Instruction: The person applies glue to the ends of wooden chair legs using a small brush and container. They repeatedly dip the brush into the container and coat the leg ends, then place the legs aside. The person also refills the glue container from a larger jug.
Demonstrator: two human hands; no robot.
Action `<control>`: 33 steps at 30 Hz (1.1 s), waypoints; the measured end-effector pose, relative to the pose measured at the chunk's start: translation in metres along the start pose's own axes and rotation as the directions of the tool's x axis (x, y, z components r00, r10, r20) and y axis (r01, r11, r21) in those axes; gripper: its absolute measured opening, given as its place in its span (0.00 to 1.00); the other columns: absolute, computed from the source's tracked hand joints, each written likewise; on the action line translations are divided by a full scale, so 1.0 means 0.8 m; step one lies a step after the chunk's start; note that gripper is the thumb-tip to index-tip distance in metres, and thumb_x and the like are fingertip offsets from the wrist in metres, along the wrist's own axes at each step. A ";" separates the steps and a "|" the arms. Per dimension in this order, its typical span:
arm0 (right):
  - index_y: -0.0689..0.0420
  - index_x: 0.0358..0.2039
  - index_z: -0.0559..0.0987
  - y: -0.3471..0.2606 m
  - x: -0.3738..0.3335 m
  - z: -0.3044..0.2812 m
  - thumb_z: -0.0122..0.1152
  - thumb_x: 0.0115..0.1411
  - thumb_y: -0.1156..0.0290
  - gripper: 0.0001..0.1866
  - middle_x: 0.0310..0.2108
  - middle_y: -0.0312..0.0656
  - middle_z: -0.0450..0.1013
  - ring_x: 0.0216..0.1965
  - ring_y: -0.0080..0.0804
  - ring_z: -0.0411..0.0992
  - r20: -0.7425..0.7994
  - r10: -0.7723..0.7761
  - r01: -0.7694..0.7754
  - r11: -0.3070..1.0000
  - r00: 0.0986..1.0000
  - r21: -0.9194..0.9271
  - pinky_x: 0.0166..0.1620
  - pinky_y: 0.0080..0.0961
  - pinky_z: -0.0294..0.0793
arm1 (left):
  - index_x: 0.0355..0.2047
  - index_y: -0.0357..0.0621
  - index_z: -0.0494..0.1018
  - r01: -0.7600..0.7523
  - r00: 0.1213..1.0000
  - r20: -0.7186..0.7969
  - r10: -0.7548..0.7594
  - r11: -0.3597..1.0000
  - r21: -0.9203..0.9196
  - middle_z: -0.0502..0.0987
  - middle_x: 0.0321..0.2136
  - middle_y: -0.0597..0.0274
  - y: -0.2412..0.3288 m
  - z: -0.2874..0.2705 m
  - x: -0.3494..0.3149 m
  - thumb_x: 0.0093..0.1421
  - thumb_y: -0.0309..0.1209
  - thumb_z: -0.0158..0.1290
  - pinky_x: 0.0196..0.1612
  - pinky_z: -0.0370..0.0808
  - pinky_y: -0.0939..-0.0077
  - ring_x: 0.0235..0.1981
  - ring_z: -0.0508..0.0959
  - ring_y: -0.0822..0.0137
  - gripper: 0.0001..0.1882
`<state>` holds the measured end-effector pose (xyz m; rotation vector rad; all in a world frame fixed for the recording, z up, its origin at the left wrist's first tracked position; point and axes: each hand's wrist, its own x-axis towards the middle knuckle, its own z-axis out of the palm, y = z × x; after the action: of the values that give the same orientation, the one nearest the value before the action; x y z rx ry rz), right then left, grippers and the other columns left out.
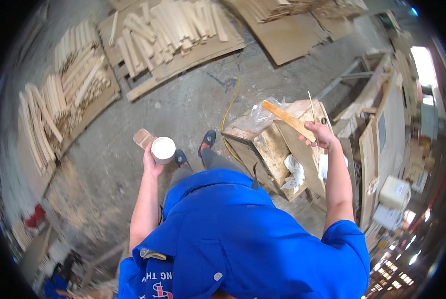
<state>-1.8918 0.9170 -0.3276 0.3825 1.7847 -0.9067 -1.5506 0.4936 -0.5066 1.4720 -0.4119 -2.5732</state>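
My left hand (153,162) is wrapped round a round tub (163,150) whose top shows white. Against the tub's far left side is a flat pinkish-brown piece (143,138); I cannot make out what it is or whether my fingers hold it. On the right, my right hand (320,135) grips one end of a flat wooden slat (286,118), its other end pointing away to the left. A thin pale stick (311,103) rises beside that hand; whether it is held cannot be told. Below the slat stands a wooden box-like stand (270,144).
Clear plastic film (265,113) lies on the stand, and crumpled white paper (294,172) rests inside it. Stacks of wooden strips (173,32) lie on boards at the back and left. A yellow hose (226,114) crosses the floor. White jugs (395,192) stand far right.
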 end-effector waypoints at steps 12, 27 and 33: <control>0.55 0.44 0.73 0.301 -0.247 0.008 0.50 0.60 0.60 0.16 0.29 0.37 0.75 0.15 0.19 0.68 -0.919 -0.050 0.458 0.877 0.391 0.147 0.11 0.11 0.55 | 0.54 0.58 0.64 0.253 0.779 0.468 -0.417 0.892 0.375 0.69 0.51 0.58 0.003 0.099 -0.025 0.63 0.45 0.35 0.49 0.67 0.40 0.51 0.71 0.50 0.21; 0.56 0.36 0.78 0.455 -0.252 -0.178 0.50 0.54 0.58 0.17 0.27 0.47 0.76 0.22 0.40 0.76 -0.946 -0.126 -0.147 0.973 0.300 -0.176 0.33 0.33 0.76 | 0.59 0.57 0.58 0.284 0.602 0.571 -0.558 0.818 0.500 0.67 0.53 0.57 -0.246 0.183 -0.156 0.66 0.44 0.35 0.54 0.65 0.46 0.54 0.68 0.52 0.22; 0.52 0.42 0.76 0.468 -0.227 -0.236 0.46 0.58 0.48 0.23 0.40 0.49 0.74 0.44 0.45 0.73 -0.884 -0.070 -0.196 0.964 0.462 -0.178 0.48 0.41 0.70 | 0.59 0.60 0.57 0.224 0.609 0.628 -0.484 0.865 0.450 0.66 0.54 0.59 -0.349 0.190 -0.200 0.67 0.42 0.36 0.56 0.64 0.48 0.55 0.67 0.57 0.21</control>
<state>-1.7064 1.3320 -0.2817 0.8659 2.8041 -0.3634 -1.5985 0.8255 -0.3882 0.5043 -0.7233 -3.5215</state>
